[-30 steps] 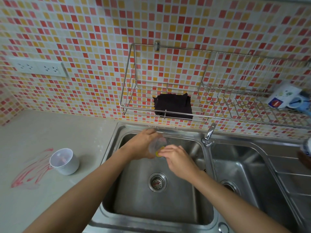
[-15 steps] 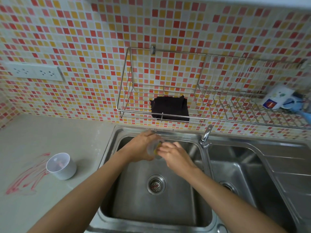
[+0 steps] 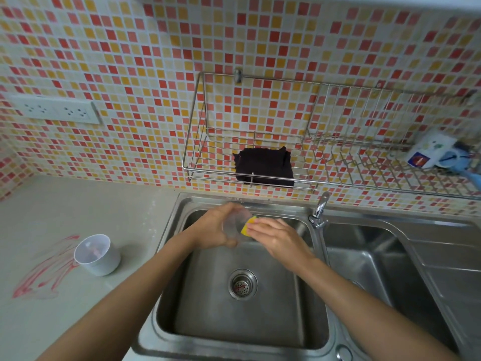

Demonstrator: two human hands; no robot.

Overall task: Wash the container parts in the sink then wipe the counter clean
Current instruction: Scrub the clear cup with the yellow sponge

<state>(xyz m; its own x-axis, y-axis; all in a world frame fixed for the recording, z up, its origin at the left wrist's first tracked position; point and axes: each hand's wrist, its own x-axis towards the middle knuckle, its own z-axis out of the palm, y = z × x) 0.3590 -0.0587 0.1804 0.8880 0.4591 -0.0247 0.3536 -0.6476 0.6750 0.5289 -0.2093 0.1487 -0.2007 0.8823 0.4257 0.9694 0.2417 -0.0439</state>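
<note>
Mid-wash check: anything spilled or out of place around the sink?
Yes. A red smear streaks the counter left of the sink, reaching under the white cup. It looks like spilled liquid, not yet wiped. Nothing else stands out.

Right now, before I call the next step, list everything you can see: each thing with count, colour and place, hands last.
clear container part: 1, transparent, held over the left sink basin
sponge: 1, yellow, pressed against the clear container part
white cup: 1, white, upright on the counter left of the sink
red smear: 1, red, on the counter beside the white cup
sink: 1, steel, two basins
tap: 1, chrome, between the basins
wire rack: 1, steel, on the tiled wall
dark cloth: 1, black, in the wire rack
mug: 1, white with print, right end of the rack
socket strip: 1, white, on the wall, left
left hand: grips the container part
right hand: holds the sponge
</note>
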